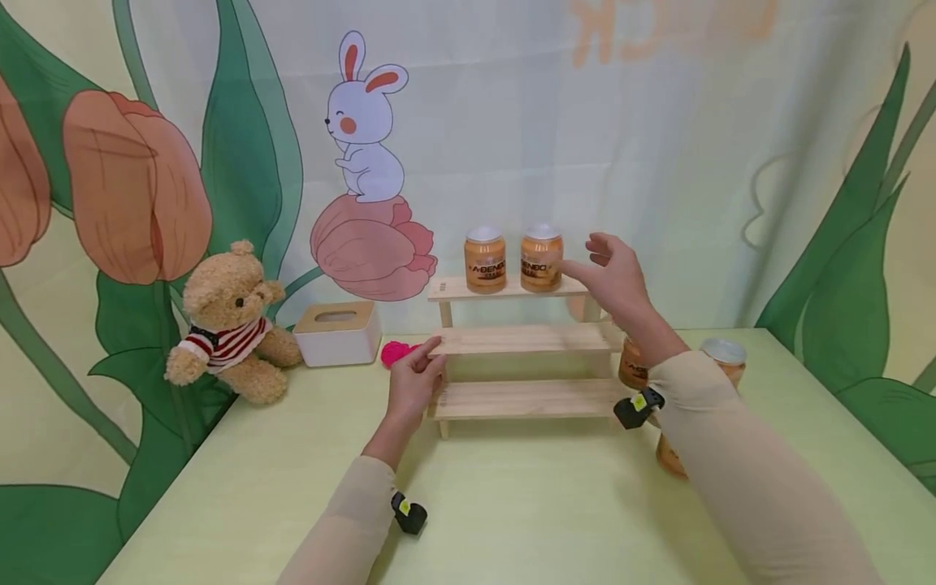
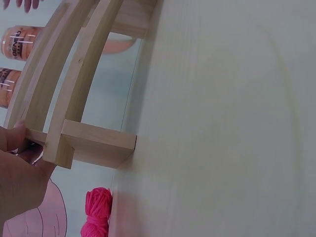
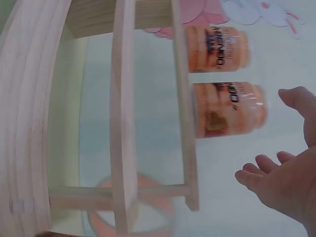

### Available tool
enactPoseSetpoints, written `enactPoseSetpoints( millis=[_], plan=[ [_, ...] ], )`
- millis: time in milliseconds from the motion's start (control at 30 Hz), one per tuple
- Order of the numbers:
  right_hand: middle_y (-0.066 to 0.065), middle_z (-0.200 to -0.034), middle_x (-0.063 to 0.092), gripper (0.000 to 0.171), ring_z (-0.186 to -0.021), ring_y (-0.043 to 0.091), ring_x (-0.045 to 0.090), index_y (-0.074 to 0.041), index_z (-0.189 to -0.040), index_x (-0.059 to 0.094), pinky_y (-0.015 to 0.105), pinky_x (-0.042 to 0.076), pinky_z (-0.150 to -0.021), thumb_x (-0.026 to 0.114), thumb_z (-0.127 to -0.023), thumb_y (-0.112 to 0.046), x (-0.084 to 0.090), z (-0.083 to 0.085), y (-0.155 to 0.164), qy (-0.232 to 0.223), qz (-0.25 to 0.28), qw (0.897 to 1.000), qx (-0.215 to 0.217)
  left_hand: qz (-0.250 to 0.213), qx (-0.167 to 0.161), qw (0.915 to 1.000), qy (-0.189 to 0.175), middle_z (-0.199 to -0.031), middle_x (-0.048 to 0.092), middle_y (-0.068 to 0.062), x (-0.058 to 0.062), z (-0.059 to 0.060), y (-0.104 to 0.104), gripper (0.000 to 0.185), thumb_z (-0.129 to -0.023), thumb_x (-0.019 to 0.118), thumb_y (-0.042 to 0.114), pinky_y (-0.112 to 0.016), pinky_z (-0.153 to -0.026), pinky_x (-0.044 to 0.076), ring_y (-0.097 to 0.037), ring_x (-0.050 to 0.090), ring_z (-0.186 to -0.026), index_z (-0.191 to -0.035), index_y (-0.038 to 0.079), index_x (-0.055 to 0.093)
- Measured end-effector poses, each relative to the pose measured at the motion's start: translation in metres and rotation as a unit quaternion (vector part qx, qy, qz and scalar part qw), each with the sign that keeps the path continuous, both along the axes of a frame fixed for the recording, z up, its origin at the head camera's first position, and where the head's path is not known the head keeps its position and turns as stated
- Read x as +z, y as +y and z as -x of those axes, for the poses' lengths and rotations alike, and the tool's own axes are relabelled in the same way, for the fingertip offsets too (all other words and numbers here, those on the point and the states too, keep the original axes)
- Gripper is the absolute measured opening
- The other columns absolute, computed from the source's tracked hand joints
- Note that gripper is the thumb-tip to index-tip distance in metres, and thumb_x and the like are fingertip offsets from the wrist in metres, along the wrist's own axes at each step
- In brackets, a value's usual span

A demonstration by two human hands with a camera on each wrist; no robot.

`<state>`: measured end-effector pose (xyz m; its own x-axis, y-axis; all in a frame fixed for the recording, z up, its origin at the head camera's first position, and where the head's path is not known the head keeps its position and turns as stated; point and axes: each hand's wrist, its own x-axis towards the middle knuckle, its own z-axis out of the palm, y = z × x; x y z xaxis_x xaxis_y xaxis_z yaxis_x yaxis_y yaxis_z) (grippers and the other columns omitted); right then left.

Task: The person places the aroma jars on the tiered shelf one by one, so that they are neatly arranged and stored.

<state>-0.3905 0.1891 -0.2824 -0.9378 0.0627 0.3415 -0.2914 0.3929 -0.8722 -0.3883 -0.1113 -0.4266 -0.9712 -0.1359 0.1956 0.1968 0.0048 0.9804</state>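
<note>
A three-tier wooden shelf (image 1: 526, 340) stands on the table. Two orange-labelled jars (image 1: 486, 266) with white lids sit side by side on its top tier. My left hand (image 1: 414, 382) pinches the left end of the middle tier, thumb above and fingers curled at the edge, as the left wrist view shows. Beside the right-hand top jar (image 1: 539, 266) is my right hand (image 1: 617, 280), its thumb and fingers spread and holding nothing. In the right wrist view, a gap shows between those fingers and that jar (image 3: 229, 109).
More such jars stand on the table at the right, one (image 1: 633, 366) by the shelf and one (image 1: 724, 356) farther right, partly behind my right arm. Left of the shelf are pink yarn (image 1: 397, 354), a tissue box (image 1: 338, 341) and a teddy bear (image 1: 232, 325). A printed curtain hangs behind.
</note>
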Motion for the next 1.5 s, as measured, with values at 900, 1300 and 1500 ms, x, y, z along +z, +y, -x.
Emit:
enactPoseSetpoints(
  millis=[900, 1300, 1500],
  plan=[
    [0.032, -0.150, 0.035, 0.080, -0.135, 0.050, 0.032, 0.006, -0.153, 0.030, 0.062, 0.033, -0.104, 0.065, -0.097, -0.039, -0.089, -0.075, 0.182, -0.023, -0.109, 0.989, -0.100, 0.000, 0.007, 1.0000, 0.001, -0.100, 0.067, -0.015, -0.002, 0.001, -0.004, 0.038, -0.095, 0.069, 0.008, -0.018, -0.065, 0.052, -0.013, 0.057, -0.080, -0.133, 0.010, 0.066],
    [0.038, -0.146, 0.034, 0.093, -0.128, 0.051, 0.037, 0.012, -0.152, 0.022, 0.056, 0.045, -0.091, 0.072, -0.092, -0.039, -0.151, -0.045, 0.204, -0.076, -0.094, 0.989, -0.081, -0.003, 0.004, 1.0000, 0.005, -0.090, 0.065, -0.007, 0.000, 0.002, -0.001, 0.037, -0.094, 0.070, 0.008, -0.018, -0.063, 0.050, -0.013, 0.055, -0.078, -0.131, 0.010, 0.067],
    [0.037, -0.138, 0.042, 0.092, -0.122, 0.049, 0.044, 0.015, -0.148, 0.028, 0.043, 0.047, -0.083, 0.071, -0.092, -0.044, -0.164, -0.041, 0.205, -0.079, -0.108, 0.986, -0.096, -0.001, 0.003, 1.0000, 0.001, -0.092, 0.066, -0.007, 0.000, 0.001, 0.000, 0.038, -0.094, 0.070, 0.009, -0.021, -0.069, 0.054, -0.012, 0.057, -0.080, -0.132, 0.012, 0.068]
  ],
)
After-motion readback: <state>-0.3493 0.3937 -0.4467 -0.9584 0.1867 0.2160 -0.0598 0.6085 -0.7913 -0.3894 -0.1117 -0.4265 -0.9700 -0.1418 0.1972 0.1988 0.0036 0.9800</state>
